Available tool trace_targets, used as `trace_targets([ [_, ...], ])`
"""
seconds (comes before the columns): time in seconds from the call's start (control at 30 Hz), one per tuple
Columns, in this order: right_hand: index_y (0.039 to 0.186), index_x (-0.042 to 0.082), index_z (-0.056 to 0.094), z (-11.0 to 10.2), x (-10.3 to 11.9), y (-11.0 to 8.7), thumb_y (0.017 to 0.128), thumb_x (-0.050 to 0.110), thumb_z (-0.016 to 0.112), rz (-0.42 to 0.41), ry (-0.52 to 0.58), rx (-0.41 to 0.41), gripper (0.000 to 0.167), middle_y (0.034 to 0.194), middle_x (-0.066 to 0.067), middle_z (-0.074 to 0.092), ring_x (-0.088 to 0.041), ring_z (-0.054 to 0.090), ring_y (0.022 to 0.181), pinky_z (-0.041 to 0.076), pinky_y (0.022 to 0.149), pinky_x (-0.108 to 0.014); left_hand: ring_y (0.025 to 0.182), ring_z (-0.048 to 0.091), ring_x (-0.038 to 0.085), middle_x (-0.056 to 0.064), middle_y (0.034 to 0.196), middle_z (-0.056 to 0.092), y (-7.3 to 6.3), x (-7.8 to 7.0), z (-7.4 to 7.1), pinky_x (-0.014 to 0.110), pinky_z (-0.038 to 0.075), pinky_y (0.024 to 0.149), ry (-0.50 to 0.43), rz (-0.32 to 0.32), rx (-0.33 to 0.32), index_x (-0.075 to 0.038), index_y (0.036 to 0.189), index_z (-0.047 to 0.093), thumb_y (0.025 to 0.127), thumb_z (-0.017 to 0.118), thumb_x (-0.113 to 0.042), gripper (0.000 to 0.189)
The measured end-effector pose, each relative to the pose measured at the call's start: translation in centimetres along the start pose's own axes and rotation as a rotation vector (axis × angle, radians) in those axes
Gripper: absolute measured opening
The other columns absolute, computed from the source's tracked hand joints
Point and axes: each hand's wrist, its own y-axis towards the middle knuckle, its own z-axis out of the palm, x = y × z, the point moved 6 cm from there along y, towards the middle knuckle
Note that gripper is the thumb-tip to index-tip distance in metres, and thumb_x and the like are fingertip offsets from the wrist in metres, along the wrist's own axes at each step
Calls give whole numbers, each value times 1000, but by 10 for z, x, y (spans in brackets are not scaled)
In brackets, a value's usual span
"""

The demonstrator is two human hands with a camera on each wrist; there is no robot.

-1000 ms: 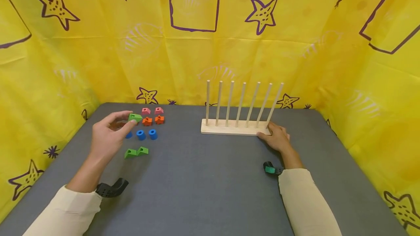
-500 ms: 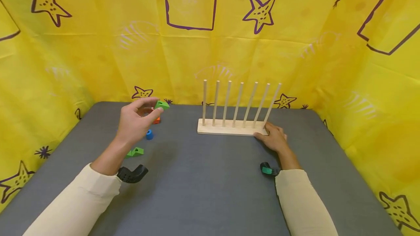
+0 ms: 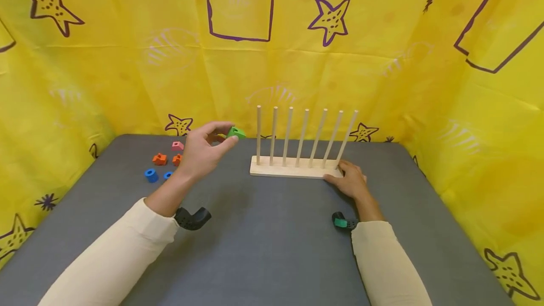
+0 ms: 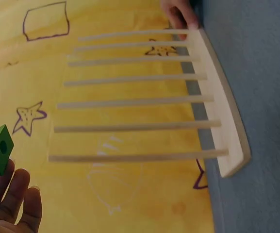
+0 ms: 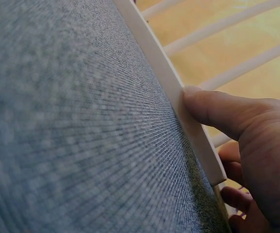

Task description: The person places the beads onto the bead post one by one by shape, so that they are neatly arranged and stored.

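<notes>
My left hand (image 3: 203, 154) pinches a green triangular block (image 3: 236, 132) between thumb and fingers, held up just left of the first peg. In the left wrist view a dark round hole shows in the face of the green block (image 4: 1, 150). A wooden peg stand (image 3: 293, 168) with a row of several bare upright rods stands on the table. At its right end my right hand (image 3: 353, 182) grips the base, with the thumb on the front edge, as the right wrist view shows on the base (image 5: 166, 80), and fingers behind.
Left of the stand, partly behind my left hand and forearm, lie blue cylinders (image 3: 150, 175), orange blocks (image 3: 159, 159) and a pink block (image 3: 177, 146). The grey table (image 3: 272, 240) ends at a yellow patterned cloth (image 3: 238, 74) behind and at both sides.
My left hand has carried the green block rightward, from above the small blocks to beside the stand's left rod. My right hand keeps its hold on the base. The view has turned slightly.
</notes>
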Motion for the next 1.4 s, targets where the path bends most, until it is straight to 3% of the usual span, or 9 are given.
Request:
trace_targets([
  [0.13,138,4,52,2,0,-1,85,46,70,-2,2,-6,70,146,-20,40,-47,30,130,21,95,-65,84,61,26,13,96,65,9,-6,19,23,50,66,-33,29,27,5,111,67,86,70,0,25],
  [0.47,139,2,51,3,7,0,85,45,70,-15,2,-8,71,144,-21,42,-47,31,130,21,95,-64,87,60,22,10,96,65,38,-22,72,37,51,78,-95,13,114,4,113,67,87,70,-3,27],
  [0.67,141,4,49,3,6,1,85,45,70,-6,-5,-5,73,145,-20,41,-46,31,130,22,95,-64,87,61,21,9,96,65,55,-41,106,32,53,76,-207,15,145,4,114,66,88,69,-4,27],
  [0.87,141,5,48,6,2,2,86,45,70,8,1,8,72,146,-20,40,-46,29,131,20,97,-64,89,61,19,9,97,66,66,-50,134,28,52,78,-259,15,176,3,115,66,89,68,-3,27],
  [1.1,141,3,49,2,1,0,86,46,70,9,13,6,73,146,-21,39,-47,28,131,19,97,-64,93,61,17,6,102,66,79,-56,165,26,51,76,-258,-46,233,0,120,64,91,67,-9,30],
  [1.4,138,4,52,2,0,-1,85,43,70,-5,34,-15,68,144,-21,41,-48,29,129,19,95,-65,92,60,12,2,99,66,93,-59,199,22,50,74,-209,-69,216,-2,120,65,91,68,-10,30],
])
